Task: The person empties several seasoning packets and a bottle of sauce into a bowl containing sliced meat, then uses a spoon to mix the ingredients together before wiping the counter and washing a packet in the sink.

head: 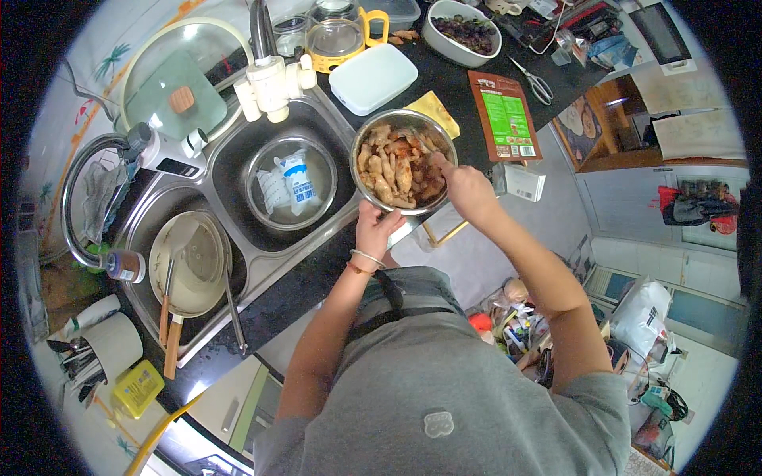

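Observation:
A stainless steel mixing bowl [355, 172] stands at the counter's front edge, right of the sink. It holds pale meat pieces [387, 163], which look like chicken, with red-brown seasoning on the right side. My left hand [376, 229] grips the bowl's near rim. Over the right rim, my right hand [470, 185] is closed on a metal utensil [424, 141] whose end is among the meat; its shape is mostly hidden. A yellow cloth [437, 113] lies just behind the bowl. To the right rests a brown and green food pouch [506, 116] bearing print.
The double sink holds a glass bowl [327, 208] with printed plastic packets, and a pan [202, 303] with a spatula [172, 268]. A pale lidded box [374, 78], a white dish of grapes [431, 35] and scissors [539, 86] sit behind. The faucet [271, 83] overhangs the sink.

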Demonstrator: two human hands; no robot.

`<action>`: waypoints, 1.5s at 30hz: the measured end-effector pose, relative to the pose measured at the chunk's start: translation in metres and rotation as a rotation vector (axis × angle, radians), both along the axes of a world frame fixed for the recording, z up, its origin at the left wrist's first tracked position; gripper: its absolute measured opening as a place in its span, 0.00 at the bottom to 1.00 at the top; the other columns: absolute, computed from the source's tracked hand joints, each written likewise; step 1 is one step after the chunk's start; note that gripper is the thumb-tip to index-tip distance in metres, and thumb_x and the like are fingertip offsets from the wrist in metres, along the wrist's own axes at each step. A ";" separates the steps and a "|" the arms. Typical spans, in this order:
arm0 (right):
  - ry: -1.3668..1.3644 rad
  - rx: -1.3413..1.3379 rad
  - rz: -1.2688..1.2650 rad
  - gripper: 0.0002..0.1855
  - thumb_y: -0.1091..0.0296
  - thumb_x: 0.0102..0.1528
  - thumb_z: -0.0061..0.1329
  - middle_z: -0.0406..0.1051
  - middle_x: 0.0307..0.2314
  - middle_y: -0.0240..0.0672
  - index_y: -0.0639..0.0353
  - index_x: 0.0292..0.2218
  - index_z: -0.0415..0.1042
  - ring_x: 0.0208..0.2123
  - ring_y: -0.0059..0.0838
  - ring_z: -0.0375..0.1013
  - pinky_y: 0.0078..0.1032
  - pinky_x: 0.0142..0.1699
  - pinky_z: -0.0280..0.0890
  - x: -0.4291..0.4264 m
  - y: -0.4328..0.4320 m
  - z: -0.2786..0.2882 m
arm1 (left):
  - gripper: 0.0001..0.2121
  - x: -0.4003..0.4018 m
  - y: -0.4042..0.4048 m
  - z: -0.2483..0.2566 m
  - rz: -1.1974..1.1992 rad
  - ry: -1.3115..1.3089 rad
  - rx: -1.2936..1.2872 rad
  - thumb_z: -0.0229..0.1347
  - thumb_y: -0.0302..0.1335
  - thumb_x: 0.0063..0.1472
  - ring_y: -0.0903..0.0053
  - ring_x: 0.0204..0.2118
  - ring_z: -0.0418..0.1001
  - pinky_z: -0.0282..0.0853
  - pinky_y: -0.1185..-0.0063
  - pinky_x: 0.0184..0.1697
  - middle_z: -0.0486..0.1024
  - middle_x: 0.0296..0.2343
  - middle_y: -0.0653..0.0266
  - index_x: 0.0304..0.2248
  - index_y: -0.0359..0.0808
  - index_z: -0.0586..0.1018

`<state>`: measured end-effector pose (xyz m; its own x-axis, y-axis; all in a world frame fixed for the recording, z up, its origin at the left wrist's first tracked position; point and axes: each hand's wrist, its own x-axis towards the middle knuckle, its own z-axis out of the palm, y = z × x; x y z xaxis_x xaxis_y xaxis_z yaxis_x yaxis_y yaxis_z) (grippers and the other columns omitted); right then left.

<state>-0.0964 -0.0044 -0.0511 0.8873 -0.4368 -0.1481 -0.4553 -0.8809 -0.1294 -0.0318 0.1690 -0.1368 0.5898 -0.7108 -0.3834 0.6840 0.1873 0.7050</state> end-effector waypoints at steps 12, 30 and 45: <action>0.201 1.081 -0.561 0.16 0.68 0.54 0.37 0.56 0.11 0.26 0.58 0.44 0.65 0.09 0.14 0.50 0.16 0.12 0.44 0.020 -0.038 0.060 | 0.19 -0.004 0.001 -0.002 -0.011 -0.065 0.005 0.48 0.16 0.52 0.74 0.40 0.66 0.70 0.77 0.39 0.64 0.39 0.60 0.42 0.35 0.55; 0.020 0.273 -0.128 0.17 0.69 0.53 0.37 0.68 0.30 0.52 0.55 0.46 0.63 0.31 0.48 0.68 0.34 0.36 0.63 -0.058 0.028 0.109 | 0.20 -0.001 -0.001 -0.004 -0.038 -0.042 -0.004 0.48 0.15 0.51 0.75 0.39 0.67 0.71 0.81 0.36 0.65 0.38 0.60 0.43 0.34 0.55; 0.323 -0.024 0.040 0.20 0.69 0.51 0.37 0.68 0.19 0.46 0.50 0.47 0.62 0.24 0.40 0.70 0.35 0.27 0.65 -0.032 0.027 0.035 | 0.21 0.009 -0.002 0.004 -0.097 -0.033 -0.002 0.47 0.16 0.52 0.71 0.35 0.71 0.72 0.82 0.34 0.66 0.39 0.56 0.44 0.33 0.55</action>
